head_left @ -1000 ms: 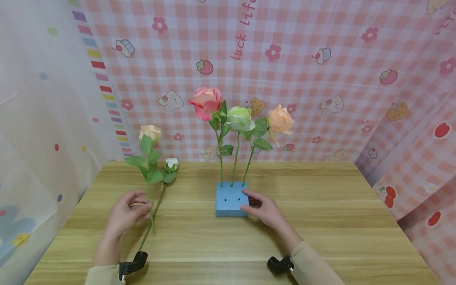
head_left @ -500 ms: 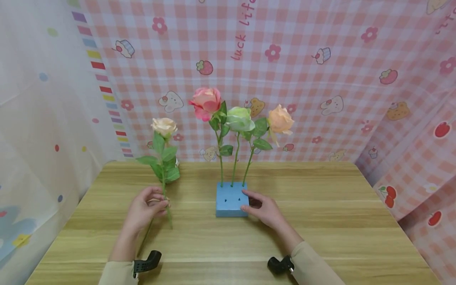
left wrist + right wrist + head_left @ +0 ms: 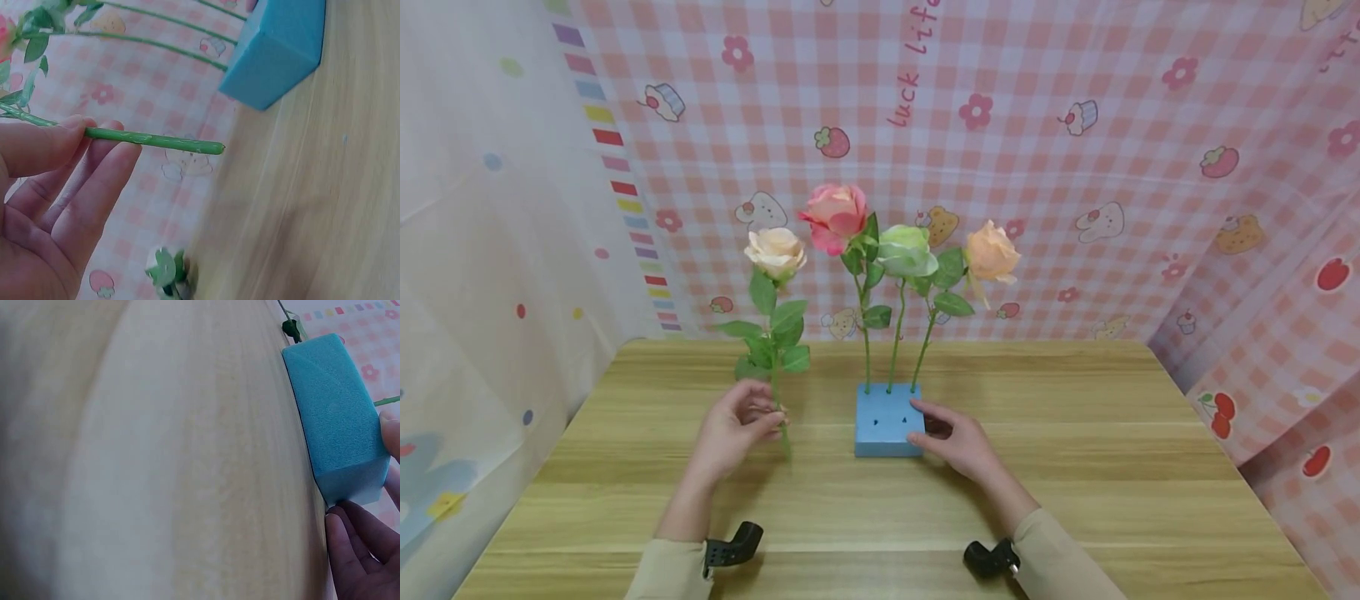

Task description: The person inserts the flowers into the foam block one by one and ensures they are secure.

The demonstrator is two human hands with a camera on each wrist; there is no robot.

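Note:
My left hand (image 3: 728,435) pinches a cream rose (image 3: 777,252) by its green stem, thumb against fingers. The rose stands nearly upright left of a blue foam block (image 3: 887,408). In the left wrist view, the cut end of the stem (image 3: 181,144) points toward the block, free of it. My right hand (image 3: 958,446) grips the block's right side, with thumb and fingers at its edges. Stuck in the block's back row are a pink rose (image 3: 837,218), a green rose (image 3: 906,250) and a peach rose (image 3: 991,252). Two small holes show in front of them.
Another flower lies on the wooden table (image 3: 1075,483), mostly hidden behind my left hand; its leaves (image 3: 167,269) show in the left wrist view. A pink checked cloth (image 3: 1037,167) hangs behind the table, and a white cloth (image 3: 475,250) at the left.
My left hand has carried the cream rose rightward and raised it, closer to the block. The lying flower has become hidden behind it in the head view. My right hand stays put.

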